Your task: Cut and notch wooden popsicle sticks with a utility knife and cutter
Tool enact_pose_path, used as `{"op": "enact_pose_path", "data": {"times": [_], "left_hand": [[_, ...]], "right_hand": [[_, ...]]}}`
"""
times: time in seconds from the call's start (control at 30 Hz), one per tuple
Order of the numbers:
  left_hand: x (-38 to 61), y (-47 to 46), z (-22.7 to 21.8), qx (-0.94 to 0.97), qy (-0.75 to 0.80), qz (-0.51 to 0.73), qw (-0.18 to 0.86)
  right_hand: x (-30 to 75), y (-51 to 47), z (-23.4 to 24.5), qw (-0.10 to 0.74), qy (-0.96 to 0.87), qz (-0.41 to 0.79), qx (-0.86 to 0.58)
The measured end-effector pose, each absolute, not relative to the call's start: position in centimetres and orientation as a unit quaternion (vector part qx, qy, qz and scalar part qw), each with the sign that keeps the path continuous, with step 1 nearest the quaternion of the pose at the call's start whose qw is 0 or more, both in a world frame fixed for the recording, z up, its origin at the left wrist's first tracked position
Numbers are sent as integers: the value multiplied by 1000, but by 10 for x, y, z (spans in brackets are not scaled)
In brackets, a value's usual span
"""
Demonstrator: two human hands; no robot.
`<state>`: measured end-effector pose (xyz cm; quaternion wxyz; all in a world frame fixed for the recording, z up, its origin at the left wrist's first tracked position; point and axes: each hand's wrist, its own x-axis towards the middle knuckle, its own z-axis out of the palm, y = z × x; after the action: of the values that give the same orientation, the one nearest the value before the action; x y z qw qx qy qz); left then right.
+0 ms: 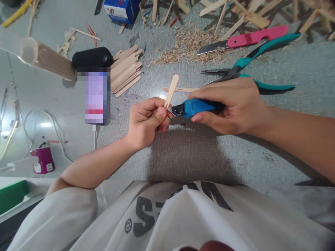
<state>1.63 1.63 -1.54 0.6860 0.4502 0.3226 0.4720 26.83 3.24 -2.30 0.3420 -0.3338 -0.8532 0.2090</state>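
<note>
My left hand (148, 120) pinches the lower end of a wooden craft stick (172, 90), which points up and away. My right hand (230, 108) is wrapped round a blue utility knife (195, 107). The knife's dark tip sits at the base of the stick, right against my left thumb. Both hands hover over the grey tabletop (183, 153).
Teal-handled pliers (246, 66) and a pink-handled knife (243, 40) lie beyond my right hand, next to wood shavings (185, 45). A stack of craft sticks (127, 69), a phone (96, 96), a black case (92, 57), a blue box (120, 9) and a magenta charger (43, 160) are to the left.
</note>
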Motion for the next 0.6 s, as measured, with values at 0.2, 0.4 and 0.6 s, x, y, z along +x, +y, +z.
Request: {"op": "enact_pose_path", "data": {"times": [0.2, 0.4, 0.6], "left_hand": [[17, 16, -16, 456, 331, 472, 678], [17, 17, -13, 458, 340, 464, 678], [15, 16, -13, 470, 334, 461, 674]], "right_hand": [[267, 31, -22, 354, -852, 198, -331], [267, 30, -23, 343, -847, 213, -346], [268, 31, -20, 325, -845, 237, -353]]}}
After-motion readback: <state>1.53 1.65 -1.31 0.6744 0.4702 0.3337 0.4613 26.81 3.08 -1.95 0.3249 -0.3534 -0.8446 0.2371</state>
